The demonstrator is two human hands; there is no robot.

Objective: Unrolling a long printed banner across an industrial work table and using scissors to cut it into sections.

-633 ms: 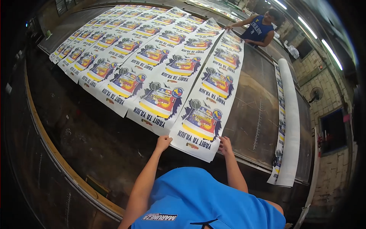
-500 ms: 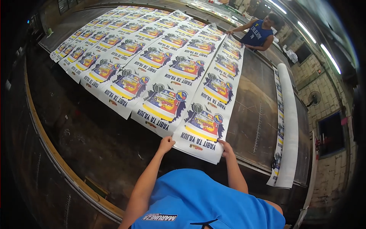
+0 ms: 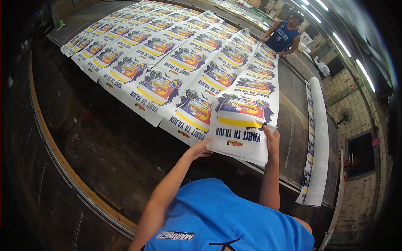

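A long white printed sheet (image 3: 242, 133), with a repeated blue, red and yellow design, stretches away from me across the table. My left hand (image 3: 198, 150) pinches its near left corner, fingers closed. On the right edge, a little farther up, my right hand (image 3: 272, 140) grips the same sheet with the thumb on top. Between my hands the near end is raised and slightly bowed. At the far end, a person in a dark blue sleeveless jersey (image 3: 282, 41) has both hands on the sheet's edge.
Several similar printed strips (image 3: 142, 67) lie side by side to the left, overlapping at their edges. A white roll of printed material (image 3: 319, 142) lies along the right of the dark tabletop (image 3: 289, 125). Beyond it stand a fan (image 3: 345, 116) and a block wall (image 3: 341, 90).
Both my hands have moved right and farther up, lifting the near end of the sheet and shifting it rightward. My right hand has taken a higher place on its edge.
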